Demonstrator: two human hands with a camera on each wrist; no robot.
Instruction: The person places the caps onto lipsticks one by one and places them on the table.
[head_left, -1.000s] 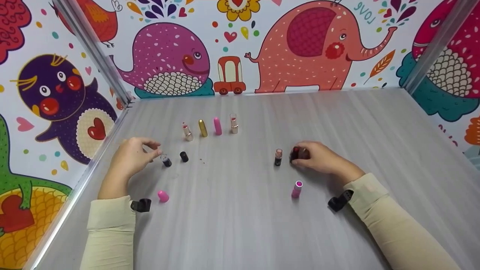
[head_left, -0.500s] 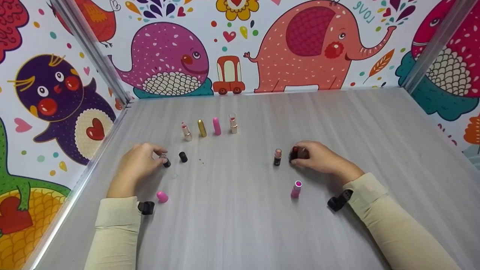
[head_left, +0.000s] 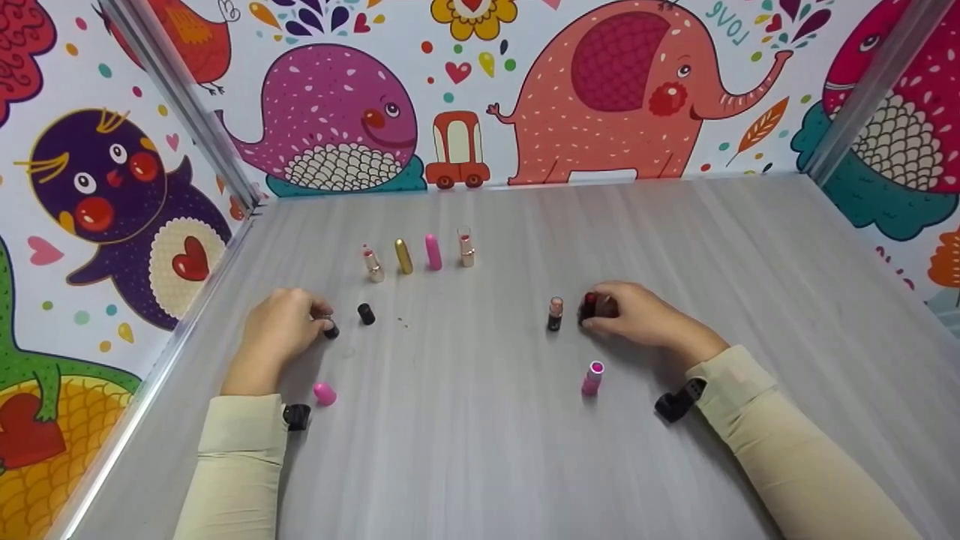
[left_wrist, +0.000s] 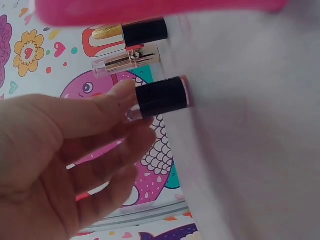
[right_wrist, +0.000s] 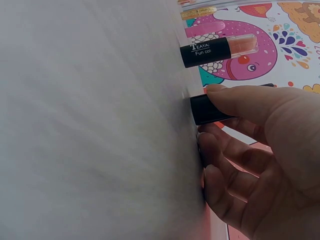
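Thumb and fingers of my left hand pinch the clear upper part of a small black-based lipstick tube, which stands upright on the table. Just right of it is a short black cap. On the other side, my right hand grips a black lipstick with a dark red top, its base at the tabletop; the fingers hide part of it. Beside that stands a black lipstick with a clear, peach-coloured top. Nearer the front are an uncapped pink lipstick and a pink cap.
Farther back, a row holds a gold-based lipstick, a gold tube, a pink tube and a clear-capped lipstick. Cartoon-printed walls bound the grey table at the back and sides. Tiny crumbs lie mid-left.
My left hand has moved right and slightly down to the small black-based tube and taken hold of its clear top. The right hand keeps its grip in the same place.
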